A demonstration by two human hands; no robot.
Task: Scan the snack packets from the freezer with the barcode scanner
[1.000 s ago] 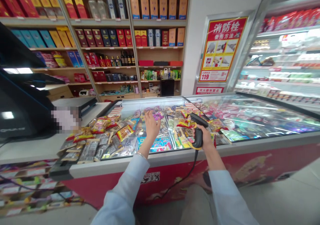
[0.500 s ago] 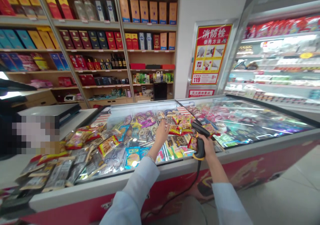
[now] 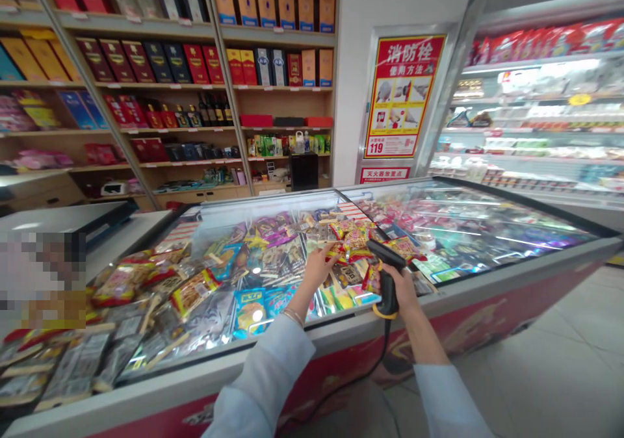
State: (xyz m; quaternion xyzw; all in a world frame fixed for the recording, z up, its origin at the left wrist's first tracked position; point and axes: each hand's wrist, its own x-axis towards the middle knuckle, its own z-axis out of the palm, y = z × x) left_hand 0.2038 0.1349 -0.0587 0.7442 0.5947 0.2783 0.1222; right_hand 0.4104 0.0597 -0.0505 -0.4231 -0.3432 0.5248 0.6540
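Note:
My right hand (image 3: 400,287) is wrapped around the handle of a black and yellow barcode scanner (image 3: 389,282), its head tilted up to the left and its cable hanging down. My left hand (image 3: 320,266) reaches over the glass lid with fingers apart, at the left edge of a red and yellow snack packet (image 3: 338,251). Whether the fingertips press on it is hard to tell. More red and yellow snack packets (image 3: 358,235) lie in a heap just beyond, and a dark packet (image 3: 349,275) lies between my hands.
The glass-topped chest freezer (image 3: 273,353) spans the front. Further packets (image 3: 195,292) and dark packs (image 3: 73,366) are spread at left, beside a counter (image 3: 141,230). Shelves of boxes (image 3: 170,61) stand behind, with a lit refrigerated display (image 3: 531,119) at right.
My left hand has moved right and slightly down to the edge of the snack packets. My right hand still holds the scanner. The view has turned a little to the right.

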